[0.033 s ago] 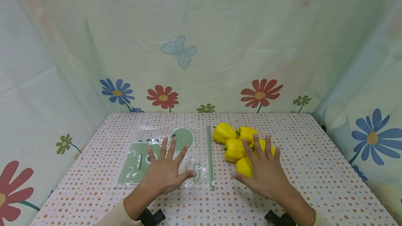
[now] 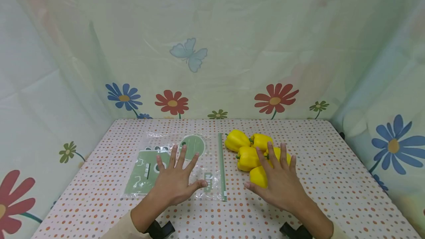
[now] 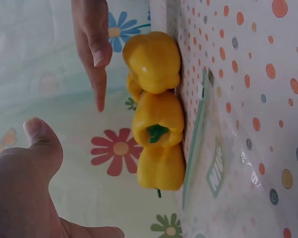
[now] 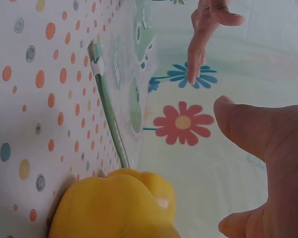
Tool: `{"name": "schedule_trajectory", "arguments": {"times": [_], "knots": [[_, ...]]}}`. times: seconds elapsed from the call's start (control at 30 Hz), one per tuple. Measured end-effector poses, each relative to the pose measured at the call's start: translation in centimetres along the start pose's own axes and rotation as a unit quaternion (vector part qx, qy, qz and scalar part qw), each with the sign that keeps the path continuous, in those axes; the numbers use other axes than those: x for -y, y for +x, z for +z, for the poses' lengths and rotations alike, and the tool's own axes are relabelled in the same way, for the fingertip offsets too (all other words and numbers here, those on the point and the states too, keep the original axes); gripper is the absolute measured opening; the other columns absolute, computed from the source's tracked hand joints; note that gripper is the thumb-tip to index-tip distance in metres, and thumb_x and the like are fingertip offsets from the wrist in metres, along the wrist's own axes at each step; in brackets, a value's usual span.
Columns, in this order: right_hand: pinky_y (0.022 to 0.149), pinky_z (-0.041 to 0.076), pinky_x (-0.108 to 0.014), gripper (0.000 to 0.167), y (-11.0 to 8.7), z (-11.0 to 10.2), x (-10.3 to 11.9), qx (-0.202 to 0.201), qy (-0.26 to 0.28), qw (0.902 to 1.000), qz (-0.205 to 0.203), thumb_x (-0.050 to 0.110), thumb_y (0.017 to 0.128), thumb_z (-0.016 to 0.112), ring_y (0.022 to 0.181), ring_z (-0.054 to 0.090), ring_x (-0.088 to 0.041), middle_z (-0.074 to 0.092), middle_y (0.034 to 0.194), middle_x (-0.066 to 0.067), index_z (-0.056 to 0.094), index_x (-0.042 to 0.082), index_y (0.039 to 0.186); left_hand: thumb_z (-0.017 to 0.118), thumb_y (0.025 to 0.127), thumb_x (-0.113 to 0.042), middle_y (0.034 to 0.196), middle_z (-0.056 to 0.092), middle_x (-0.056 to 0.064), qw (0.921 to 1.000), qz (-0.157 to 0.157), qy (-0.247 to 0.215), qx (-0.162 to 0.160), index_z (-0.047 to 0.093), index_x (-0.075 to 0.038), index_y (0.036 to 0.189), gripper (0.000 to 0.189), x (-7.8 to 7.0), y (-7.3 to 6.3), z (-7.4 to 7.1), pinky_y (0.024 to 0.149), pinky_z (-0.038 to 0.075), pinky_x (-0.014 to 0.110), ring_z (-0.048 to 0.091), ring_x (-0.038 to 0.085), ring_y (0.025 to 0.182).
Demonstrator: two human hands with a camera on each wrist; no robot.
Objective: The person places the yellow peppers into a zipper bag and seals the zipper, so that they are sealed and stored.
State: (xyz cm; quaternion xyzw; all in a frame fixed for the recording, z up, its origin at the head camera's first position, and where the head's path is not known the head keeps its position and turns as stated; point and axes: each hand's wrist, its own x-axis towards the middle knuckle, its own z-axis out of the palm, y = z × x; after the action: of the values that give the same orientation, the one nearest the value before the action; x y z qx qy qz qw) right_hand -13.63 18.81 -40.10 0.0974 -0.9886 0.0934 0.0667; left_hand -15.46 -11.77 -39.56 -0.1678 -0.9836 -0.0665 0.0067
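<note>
A clear zip bag (image 2: 143,172) with green printed panels lies flat on the table, its green slider strip (image 2: 222,169) on the right side. My left hand (image 2: 174,185) hovers over the bag with fingers spread and nothing in its grasp. Several yellow bell peppers (image 2: 248,159) sit grouped right of the bag. Over the near right part of that group, my right hand (image 2: 283,187) is held with spread fingers, hiding parts of the peppers. Both wrist views show the hands raised above the table, apart from the peppers (image 3: 158,119) and bag (image 3: 228,198).
The table (image 2: 325,165) has a dotted white cover. Behind it and at both sides hang pale curtains (image 2: 229,47) printed with flowers and butterflies. Dark wrist straps (image 2: 161,229) show below the hands, beside light sleeves.
</note>
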Motion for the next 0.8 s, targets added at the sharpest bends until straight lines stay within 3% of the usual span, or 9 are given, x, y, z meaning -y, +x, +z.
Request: {"name": "schedule_trajectory", "arguments": {"times": [0.4,0.47,0.53,0.6,0.63,0.67,0.73,0.77,0.8], "knots": [[0.11,0.002,-0.076,0.101,-0.6,-0.5,0.6,0.007,0.027,0.9994,-0.018,0.073,0.082,0.054,0.149,-0.013,-0.048,0.011,0.164,-0.021,0.023,0.014,0.158,0.038,0.089,-0.074,0.164,0.016,0.017,0.9995,0.022,0.013,0.02,0.029,-0.028,0.156,0.082,-0.3,0.0,0.3,0.108,0.011,0.078,0.007,0.043,0.152],[0.112,0.007,-0.074,0.096,-0.8,-0.6,1.0,0.004,0.035,0.999,-0.028,0.067,0.084,0.058,0.15,-0.003,-0.048,0.017,0.163,-0.019,0.026,0.014,0.157,0.04,0.092,-0.069,0.162,0.023,0.018,0.9991,0.038,0.005,0.02,0.033,-0.023,0.155,0.078,-0.5,0.1,0.3,0.11,0.018,0.075,0.015,0.043,0.15],[0.112,0.022,-0.069,0.086,-1.0,-0.9,1.5,-0.009,0.04,0.9985,-0.035,0.058,0.086,0.064,0.148,0.02,-0.046,0.032,0.157,-0.02,0.033,0.016,0.155,0.045,0.094,-0.061,0.156,0.037,0.016,0.9979,0.062,-0.017,0.013,0.04,-0.019,0.152,0.071,-0.8,0.4,0.4,0.11,0.032,0.066,0.032,0.039,0.146],[0.098,0.049,-0.051,0.071,-1.0,-1.1,2.1,-0.018,0.052,0.9975,-0.043,0.047,0.087,0.068,0.12,0.059,-0.035,0.064,0.129,-0.014,0.046,0.018,0.148,0.049,0.096,-0.052,0.142,0.057,0.009,0.9948,0.091,-0.046,-0.003,0.052,-0.017,0.144,0.059,-1.2,0.6,0.6,0.099,0.05,0.049,0.055,0.029,0.13],[0.084,0.055,-0.042,0.064,-1.0,-1.2,2.5,-0.02,0.055,0.9971,-0.049,0.043,0.087,0.069,0.098,0.068,-0.027,0.071,0.109,-0.008,0.052,0.019,0.143,0.052,0.097,-0.047,0.13,0.066,0.006,0.992,0.107,-0.066,-0.011,0.058,-0.017,0.138,0.051,-1.5,0.7,0.7,0.088,0.055,0.04,0.065,0.022,0.115],[0.07,0.055,-0.033,0.056,-1.0,-1.2,2.9,-0.024,0.06,0.9964,-0.055,0.04,0.087,0.07,0.078,0.067,-0.017,0.072,0.09,-0.002,0.058,0.019,0.138,0.054,0.097,-0.043,0.118,0.072,0.001,0.9884,0.123,-0.086,-0.018,0.064,-0.017,0.13,0.043,-1.8,0.8,0.9,0.076,0.056,0.032,0.07,0.015,0.099],[0.05,0.044,-0.022,0.043,-0.9,-1.2,3.6,-0.017,0.086,0.9939,-0.067,0.035,0.088,0.07,0.052,0.052,-0.002,0.067,0.072,0.006,0.065,0.02,0.128,0.056,0.097,-0.037,0.095,0.076,-0.006,0.9811,0.154,-0.113,-0.033,0.072,-0.019,0.114,0.029,-2.5,1.0,1.3,0.059,0.049,0.02,0.065,0.003,0.071],[0.045,0.037,-0.019,0.038,-0.8,-1.0,4.0,-0.008,0.102,0.9921,-0.073,0.034,0.089,0.07,0.046,0.042,0.001,0.064,0.066,0.009,0.068,0.02,0.124,0.057,0.097,-0.034,0.087,0.075,-0.007,0.9774,0.166,-0.124,-0.041,0.073,-0.02,0.106,0.023,-2.9,1.1,1.5,0.054,0.045,0.018,0.06,-0.001,0.062],[0.045,0.037,-0.017,0.035,-0.7,-0.9,4.3,0.0,0.118,0.99,-0.078,0.033,0.09,0.069,0.046,0.042,0.004,0.067,0.069,0.008,0.069,0.019,0.121,0.058,0.096,-0.032,0.081,0.074,-0.008,0.9752,0.174,-0.129,-0.046,0.073,-0.02,0.099,0.019,-3.2,1.3,1.7,0.051,0.041,0.016,0.055,-0.003,0.057]]}}
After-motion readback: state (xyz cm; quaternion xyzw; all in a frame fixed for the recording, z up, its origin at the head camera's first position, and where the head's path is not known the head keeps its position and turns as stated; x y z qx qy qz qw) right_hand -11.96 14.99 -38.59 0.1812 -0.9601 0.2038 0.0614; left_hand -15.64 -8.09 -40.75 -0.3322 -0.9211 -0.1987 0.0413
